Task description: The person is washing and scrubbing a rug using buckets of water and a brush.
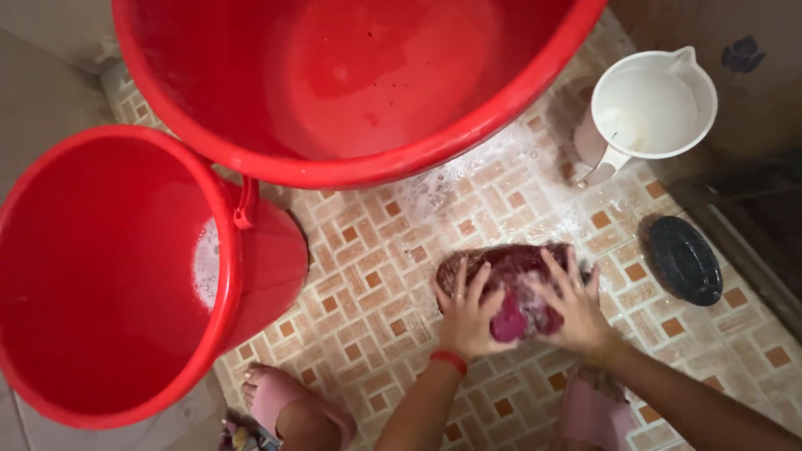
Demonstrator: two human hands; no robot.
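Both hands press on a wet, dark red cloth point(514, 280) that lies bunched on the tiled floor point(376, 276), a little right of the middle of the scene. The left hand point(468, 313) lies on the left part of the cloth with its fingers spread, and it has a red band point(449, 360) around the wrist. The right hand point(572, 305) covers the right part, also with spread fingers. Neither hand is closed into a fist; each one grips the cloth from above and holds it against the floor. White soap foam lies on the cloth and on the tiles just beyond it.

On the far side there is a large red tub point(351, 83). On the left stands a red bucket point(125, 276) with some foam inside. On the far right stands a white jug point(647, 108), and a dark oval brush point(685, 260) lies on the floor to the right of the cloth. Near the bottom edge, two feet wear pink slippers point(276, 397).
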